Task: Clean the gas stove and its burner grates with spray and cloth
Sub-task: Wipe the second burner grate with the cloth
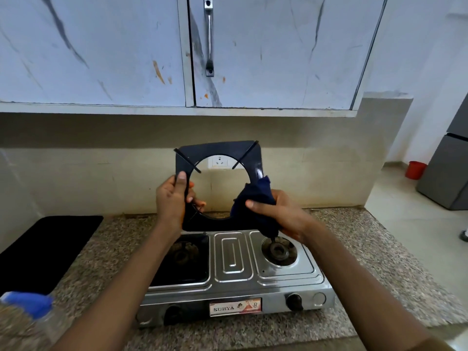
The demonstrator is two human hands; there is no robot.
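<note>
A black square burner grate (217, 149) with a round opening is held upright above the steel two-burner gas stove (233, 259). My left hand (172, 201) grips the grate's left side, thumb on its front. My right hand (281, 211) holds a dark blue cloth (253, 198) bunched against the grate's right side. The stove's right burner (278, 250) is bare. A second black grate (182, 262) still lies over the left burner. A clear spray bottle with a blue top (30, 304) stands blurred at the lower left.
The stove sits on a speckled granite counter (354, 262). A black mat (48, 247) lies to its left. Upper cabinets (152, 59) hang overhead. A wall socket (219, 162) shows through the grate. A grey fridge (448, 173) and a red bucket (415, 169) stand at the right.
</note>
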